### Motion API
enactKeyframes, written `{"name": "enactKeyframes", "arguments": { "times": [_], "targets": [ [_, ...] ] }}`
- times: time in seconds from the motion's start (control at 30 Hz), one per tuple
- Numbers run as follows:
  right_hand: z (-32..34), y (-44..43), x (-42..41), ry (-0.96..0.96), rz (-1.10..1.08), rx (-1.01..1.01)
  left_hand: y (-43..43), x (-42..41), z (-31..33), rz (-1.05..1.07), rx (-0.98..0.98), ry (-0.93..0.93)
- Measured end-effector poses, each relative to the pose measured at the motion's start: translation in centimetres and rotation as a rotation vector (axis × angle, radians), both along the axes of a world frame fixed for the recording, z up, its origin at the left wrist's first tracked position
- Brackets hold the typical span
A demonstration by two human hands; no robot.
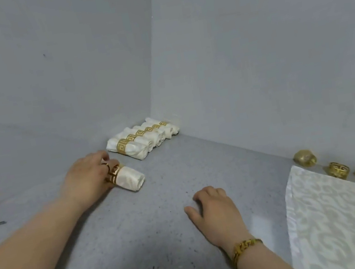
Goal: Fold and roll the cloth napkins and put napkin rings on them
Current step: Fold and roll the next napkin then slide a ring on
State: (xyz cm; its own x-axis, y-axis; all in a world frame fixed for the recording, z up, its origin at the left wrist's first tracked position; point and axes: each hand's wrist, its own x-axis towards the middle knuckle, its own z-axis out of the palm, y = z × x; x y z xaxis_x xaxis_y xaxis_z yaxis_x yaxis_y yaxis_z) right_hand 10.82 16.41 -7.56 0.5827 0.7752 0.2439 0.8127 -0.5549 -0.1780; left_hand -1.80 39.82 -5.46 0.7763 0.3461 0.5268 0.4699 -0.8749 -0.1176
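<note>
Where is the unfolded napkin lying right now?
The unfolded napkin lies flat at the head view's lower right, beside the right hand, with three gold rings behind it.

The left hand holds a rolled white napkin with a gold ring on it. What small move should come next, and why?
Probably the left hand should set the rolled white napkin beside the row of finished ringed rolls in the corner. Its gold ring already sits on it, and it lies just short of that row's near end.
</note>
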Motion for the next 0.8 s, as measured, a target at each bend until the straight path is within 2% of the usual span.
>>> {"name": "enactKeyframes", "arguments": {
  "times": [0.07, 0.2, 0.37, 0.8],
  "targets": [
    [-0.1, -0.1, 0.2, 0.004, 0.014, 0.012, 1.3, 1.0, 0.9, 0.057, -0.116, 0.025],
    [-0.4, 0.1, 0.7, 0.016, 0.019, -0.001, 3.0, 4.0, 0.1, 0.243, -0.127, 0.06],
    [-0.5, 0.3, 1.1, 0.025, 0.001, 0.008, 3.8, 6.1, 0.0, 0.275, -0.105, 0.072],
    [-0.6, 0.3, 1.3, 0.059, 0.007, 0.006, 4.8, 7.5, -0.7, 0.278, -0.329, -0.053]
  ]
}}
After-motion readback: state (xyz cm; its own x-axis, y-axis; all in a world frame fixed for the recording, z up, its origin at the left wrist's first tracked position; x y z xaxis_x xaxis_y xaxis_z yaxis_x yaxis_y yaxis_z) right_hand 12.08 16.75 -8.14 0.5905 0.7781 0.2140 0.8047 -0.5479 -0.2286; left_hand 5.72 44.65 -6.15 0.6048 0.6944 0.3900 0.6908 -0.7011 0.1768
